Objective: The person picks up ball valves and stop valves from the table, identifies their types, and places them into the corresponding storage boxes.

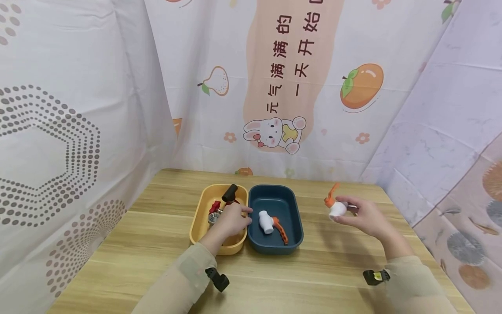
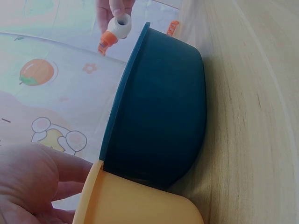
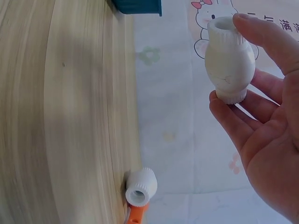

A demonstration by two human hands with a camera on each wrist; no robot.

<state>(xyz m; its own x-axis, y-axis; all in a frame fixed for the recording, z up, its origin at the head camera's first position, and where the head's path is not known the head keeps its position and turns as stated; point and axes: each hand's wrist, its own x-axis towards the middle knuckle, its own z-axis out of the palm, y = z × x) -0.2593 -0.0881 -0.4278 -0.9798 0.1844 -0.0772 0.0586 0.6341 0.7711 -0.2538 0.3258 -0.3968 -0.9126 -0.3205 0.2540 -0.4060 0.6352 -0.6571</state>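
Note:
My right hand (image 1: 362, 216) holds a white plastic ball valve (image 1: 337, 210) with an orange lever above the table, right of the bins. In the right wrist view, thumb and fingertips grip this valve (image 3: 230, 60) by its two ends. A second white valve (image 3: 141, 186) with an orange lever lies on the table below that hand. My left hand (image 1: 233, 220) is over the yellow bin (image 1: 199, 218), its extended fingers at the rim beside the blue bin (image 1: 296, 218); whether they touch it is unclear. Inside the blue bin lies another white valve (image 1: 266, 222) with an orange lever.
In the yellow bin are metal fittings (image 1: 213, 217), a red part (image 1: 215, 206) and a black-handled piece (image 1: 229, 192), partly hidden by the left hand. The two bins stand side by side on a wooden table (image 1: 157, 244). Printed cloth (image 1: 204, 131) hangs behind and at both sides.

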